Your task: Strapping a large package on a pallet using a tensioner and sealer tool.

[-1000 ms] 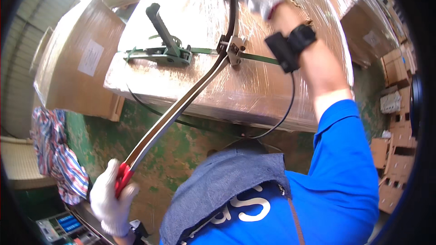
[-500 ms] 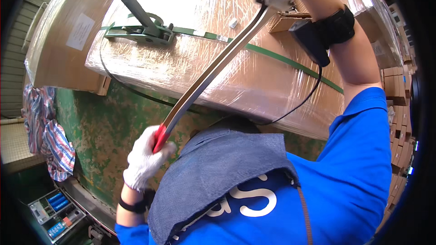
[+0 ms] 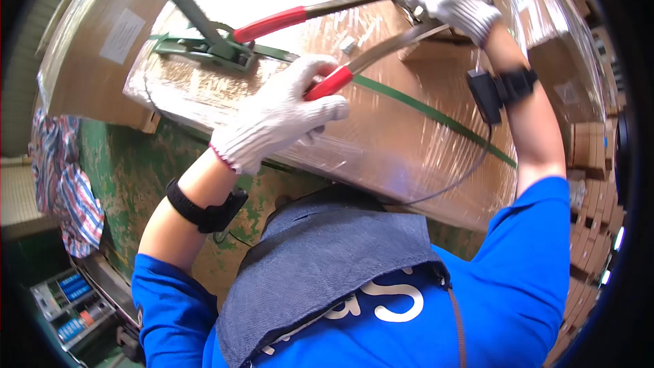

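A long-handled strapping sealer point(image 3: 381, 48) with red grips lies spread open above a wrapped carton point(image 3: 409, 119). My left hand point(image 3: 279, 105), in a white knit glove, is closed round its nearer red grip. The other red handle point(image 3: 272, 24) points free to the left, near the tensioner. My gloved right hand point(image 3: 446, 0) is wrapped over the sealer's head end, which it partly hides. A green strap point(image 3: 436, 116) runs across the carton. Sitting on that strap at the left is a dark green strap tensioner point(image 3: 211, 48) with its lever raised.
Another wrapped carton point(image 3: 95, 48) with a white label stands at the left. A striped woven sheet point(image 3: 68, 184) hangs below it, above a tray of blue items point(image 3: 71, 307). Stacked brown boxes point(image 3: 593, 232) line the right. A thin cable point(image 3: 463, 184) runs from my right wrist device.
The sealer's handles have gone from together to wide apart. My left hand has moved up and right, over the carton, with one grip. My right hand has shifted slightly right and down.
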The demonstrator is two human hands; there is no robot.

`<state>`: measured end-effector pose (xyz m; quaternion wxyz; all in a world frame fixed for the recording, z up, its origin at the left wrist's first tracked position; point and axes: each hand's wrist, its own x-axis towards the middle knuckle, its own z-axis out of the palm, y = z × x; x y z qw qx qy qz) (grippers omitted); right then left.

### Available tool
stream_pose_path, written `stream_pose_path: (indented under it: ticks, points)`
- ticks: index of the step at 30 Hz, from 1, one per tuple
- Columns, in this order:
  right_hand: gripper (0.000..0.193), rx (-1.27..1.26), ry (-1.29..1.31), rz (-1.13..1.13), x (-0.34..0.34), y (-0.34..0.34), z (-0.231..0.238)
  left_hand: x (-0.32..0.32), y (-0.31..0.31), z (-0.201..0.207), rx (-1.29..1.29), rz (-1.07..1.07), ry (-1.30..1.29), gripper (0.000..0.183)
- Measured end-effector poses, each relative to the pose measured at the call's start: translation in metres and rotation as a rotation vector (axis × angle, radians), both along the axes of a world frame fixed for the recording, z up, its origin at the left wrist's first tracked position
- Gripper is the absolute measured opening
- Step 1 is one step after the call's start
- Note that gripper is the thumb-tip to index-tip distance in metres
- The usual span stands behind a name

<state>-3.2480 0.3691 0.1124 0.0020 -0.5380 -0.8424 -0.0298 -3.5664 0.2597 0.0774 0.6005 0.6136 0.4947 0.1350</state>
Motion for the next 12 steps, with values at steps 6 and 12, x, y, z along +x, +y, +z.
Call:
stream_pose_path:
  ticks: [6, 12]
  points:
    - [0.081, 0.131, 0.514, 0.71, -0.083, -0.092, 0.027, -0.003, -0.009, 0.012, 1.017, -0.218, -0.124, 0.054]
    - [0.095, -0.216, 0.565, 0.708, -0.113, -0.127, 0.022, -0.035, -0.058, 0.035, 0.858, -0.392, -0.354, 0.071]
